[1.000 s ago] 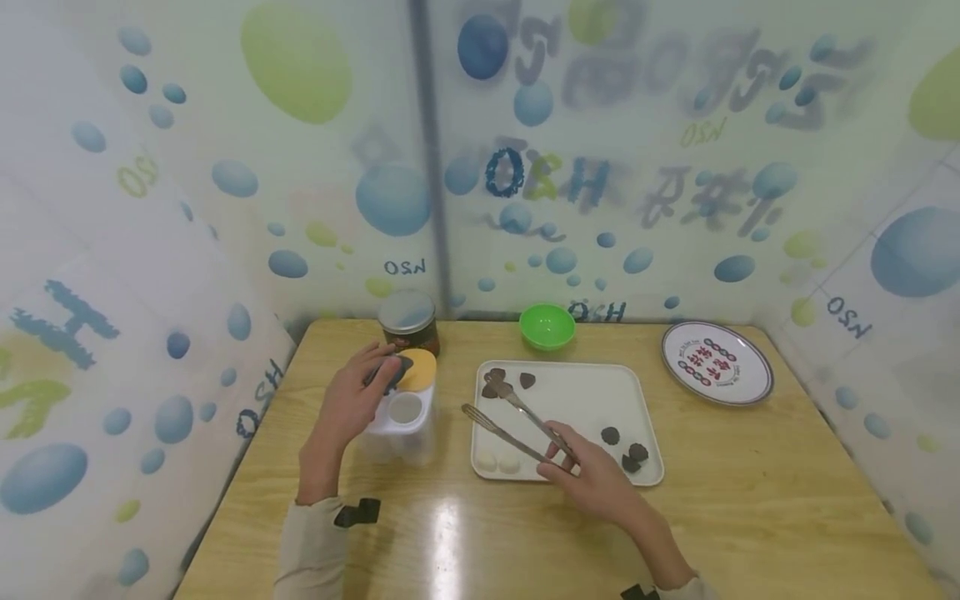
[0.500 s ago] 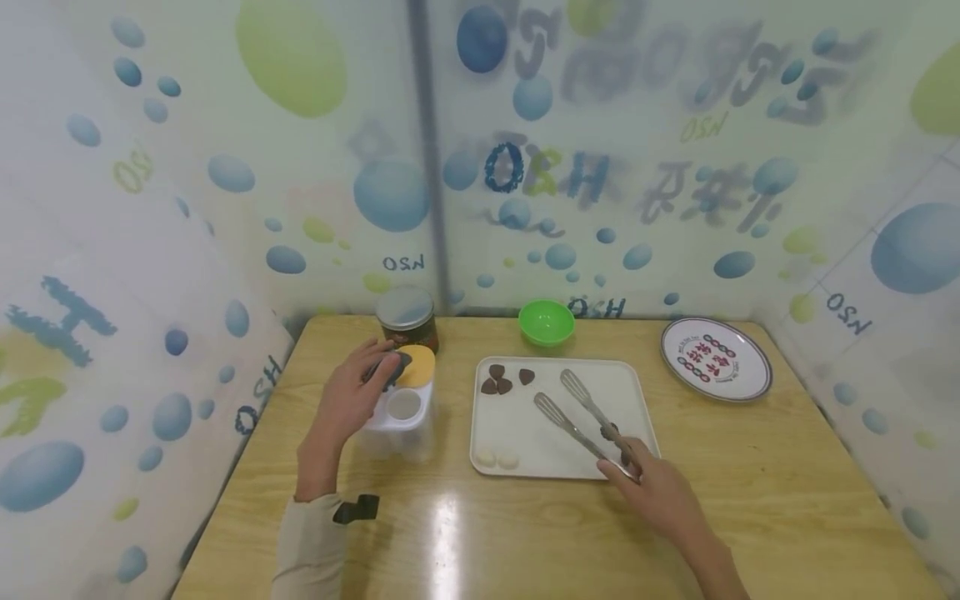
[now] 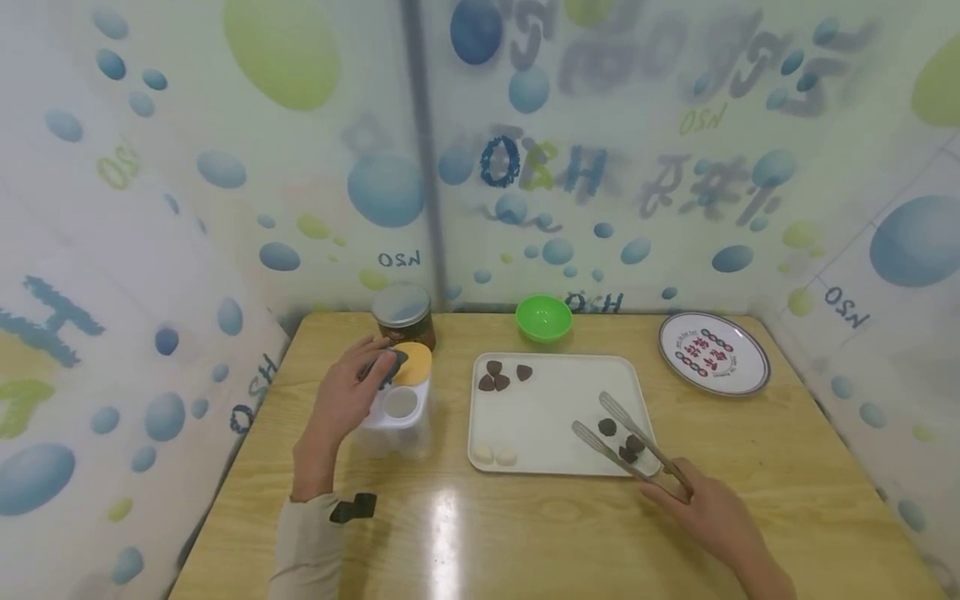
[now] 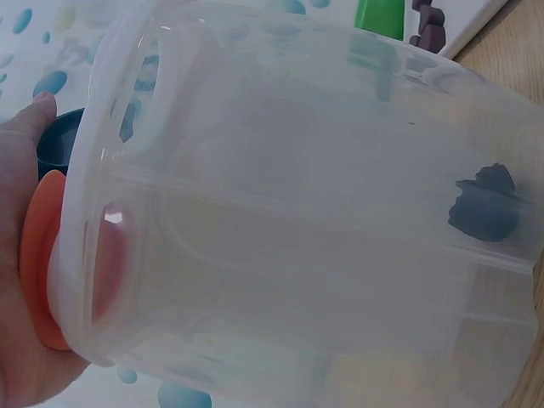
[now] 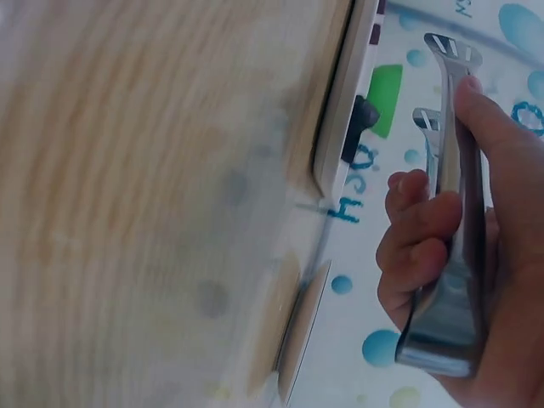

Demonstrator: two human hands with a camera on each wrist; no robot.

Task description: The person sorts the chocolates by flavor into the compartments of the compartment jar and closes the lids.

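My left hand (image 3: 347, 396) pinches a dark lid (image 3: 392, 367) at the top of a clear plastic container (image 3: 397, 437), beside its orange lid (image 3: 415, 365). One round opening at the front is uncovered. Low inside the container, dark lumps (image 4: 489, 208) show in the left wrist view. In my right hand (image 3: 712, 508) are metal tongs (image 3: 663, 457), their arms apart. The tips point over the right side of a white tray (image 3: 555, 412), around several dark ridged pieces (image 3: 607, 427). Brown heart-like pieces (image 3: 493, 382) lie at the tray's back left, two white pieces (image 3: 506, 455) at its front left.
A lidded tin (image 3: 403, 310) stands behind the container. Beyond the tray is a green bowl (image 3: 543, 319). A white plate (image 3: 735, 350) with red print sits at the table's back right. Patterned walls (image 3: 630, 208) enclose the table on three sides.
The tongs have swung from the brown pieces at the tray's back left to the dark pieces at its front right, and their arms stay apart. My left hand has kept its grip on the lid.
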